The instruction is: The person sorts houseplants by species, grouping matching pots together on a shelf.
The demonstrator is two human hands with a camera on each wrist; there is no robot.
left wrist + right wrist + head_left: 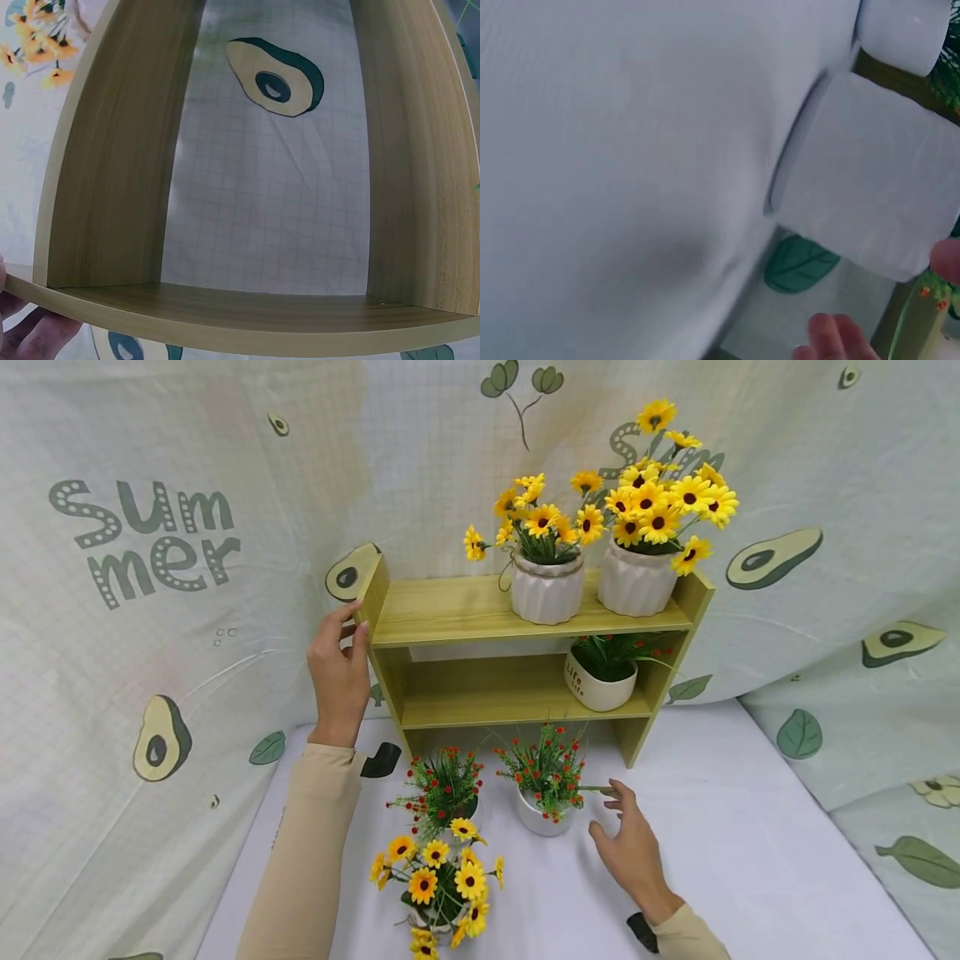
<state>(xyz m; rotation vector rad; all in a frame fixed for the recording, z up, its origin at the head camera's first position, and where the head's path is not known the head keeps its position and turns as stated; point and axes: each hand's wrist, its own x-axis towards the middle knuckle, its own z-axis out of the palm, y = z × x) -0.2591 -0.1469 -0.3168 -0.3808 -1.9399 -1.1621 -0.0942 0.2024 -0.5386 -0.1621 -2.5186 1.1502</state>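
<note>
One left hand (339, 672) gripped the light wooden two-tier shelf (480, 610) at its left end; the right hand (634, 850), fingers relaxed, hovered just right of the red-flowered white pot (545, 814).

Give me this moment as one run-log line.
left hand: grips wooden shelf left end | right hand: open, beside white pot of red flowers, not touching | shelf load: three pots

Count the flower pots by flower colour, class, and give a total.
Yellow-flowered pots: 3 – two on the shelf's top board, one on the table.
Red-flowered pots: 3 – one on the lower board, two on the table.
Total: 6
</note>
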